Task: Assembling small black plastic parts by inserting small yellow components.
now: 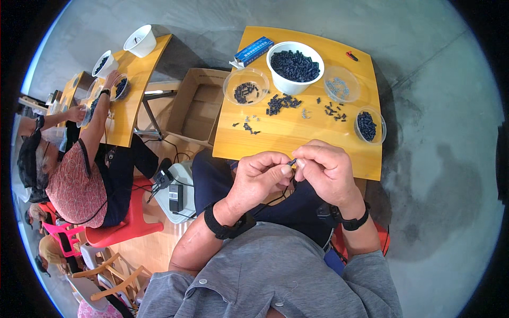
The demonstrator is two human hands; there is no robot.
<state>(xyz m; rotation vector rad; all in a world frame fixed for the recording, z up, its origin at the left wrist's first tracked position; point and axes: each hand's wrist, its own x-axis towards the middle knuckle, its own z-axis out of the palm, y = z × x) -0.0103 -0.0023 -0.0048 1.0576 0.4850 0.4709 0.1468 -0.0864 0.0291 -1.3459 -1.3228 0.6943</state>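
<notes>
Before my lap, close to the near edge of the yellow table (297,139), both hands meet at a small dark cylindrical piece (292,162). My left hand (259,177) pinches it between thumb and forefinger, and my right hand (327,168) grips its other end with the fingertips. The fingers cover most of the piece. On the table beyond lie a heap of black pieces (282,104), a smaller group of black pieces (335,111) and some tiny silvery bits (305,114). A few dark pieces with light ends (250,129) are at the left.
A white tub (275,79) full of black pieces stands at the back, beside a blue box (254,51). Clear shallow containers (227,87) hold black pieces or silvery bits. A red-and-black tool (351,56) lies far right. Left are a cardboard box (177,114) and a person (79,180) at another table.
</notes>
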